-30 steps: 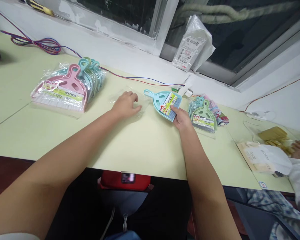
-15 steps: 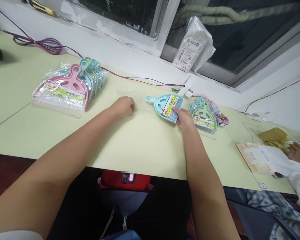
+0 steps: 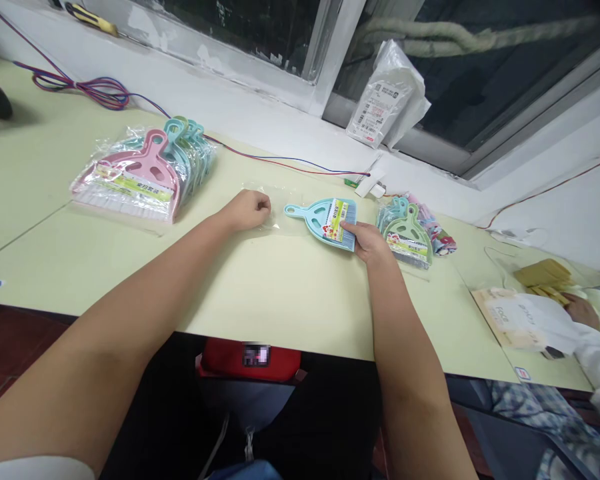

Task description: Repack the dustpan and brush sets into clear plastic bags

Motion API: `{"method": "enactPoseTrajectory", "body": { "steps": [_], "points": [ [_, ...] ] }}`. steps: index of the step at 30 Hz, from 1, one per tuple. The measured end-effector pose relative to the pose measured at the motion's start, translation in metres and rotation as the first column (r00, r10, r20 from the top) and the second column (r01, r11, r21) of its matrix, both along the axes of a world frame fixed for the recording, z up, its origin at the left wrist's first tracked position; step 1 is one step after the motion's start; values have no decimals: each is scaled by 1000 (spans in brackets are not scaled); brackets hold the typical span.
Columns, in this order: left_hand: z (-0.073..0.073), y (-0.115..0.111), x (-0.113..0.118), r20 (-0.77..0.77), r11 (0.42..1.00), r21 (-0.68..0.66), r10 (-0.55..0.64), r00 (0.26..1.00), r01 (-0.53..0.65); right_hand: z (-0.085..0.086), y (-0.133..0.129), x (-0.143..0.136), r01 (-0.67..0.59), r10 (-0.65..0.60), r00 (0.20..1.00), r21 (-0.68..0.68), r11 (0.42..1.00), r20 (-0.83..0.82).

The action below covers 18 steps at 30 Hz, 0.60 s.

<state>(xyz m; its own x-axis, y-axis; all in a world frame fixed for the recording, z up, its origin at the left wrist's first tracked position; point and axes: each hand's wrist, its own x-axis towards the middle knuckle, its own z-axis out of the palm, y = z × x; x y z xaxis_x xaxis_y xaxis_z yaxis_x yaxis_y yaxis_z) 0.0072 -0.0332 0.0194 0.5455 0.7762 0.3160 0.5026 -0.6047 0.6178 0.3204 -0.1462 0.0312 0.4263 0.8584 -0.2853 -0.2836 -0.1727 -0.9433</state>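
My right hand (image 3: 367, 240) is closed on the bristle end of a light-blue dustpan and brush set (image 3: 320, 222), which carries a yellow-green and white label. Its looped handle points left, toward my other hand. My left hand (image 3: 253, 209) has its fingers curled on the near edge of a clear plastic bag (image 3: 280, 197) lying on the table. The handle's tip is at the bag's right end; I cannot tell whether it is inside. Bagged dustpan sets, a pink one (image 3: 135, 175) in front, stand to the left. More bagged sets, a green one (image 3: 409, 235) foremost, lie right of my right hand.
Coiled red and blue wire (image 3: 100, 92) runs along the wall. A screwdriver (image 3: 93, 19) lies on the sill, and a white plastic package (image 3: 385, 97) leans against the window. At the right, another person's hand (image 3: 581, 311) is by yellow pieces and a printed bag (image 3: 517, 317).
My right hand has moved the dustpan set slightly left and down, nearer the bag and my left hand. The left hand has hardly moved. The other person's hand has shifted left.
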Motion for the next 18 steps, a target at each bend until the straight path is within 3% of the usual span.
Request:
{"method": "enactPoseTrajectory", "body": {
  "steps": [4,8,12,18],
  "points": [
    [1,-8,6,8,996,84,-9,1000,9,-4,2,-10,-67,66,997,-13,998,-48],
    [4,-18,10,-58,1000,19,0,998,1,-3,2,-16,-99,97,993,-24,995,-59],
    [7,-27,17,-148,998,-5,58,987,-60,2,0,-12,-61,61,998,0,998,-32],
    [7,-36,28,-302,992,63,124,945,-110,7,-3,6,42,-42,998,8,999,39]
  ]
}}
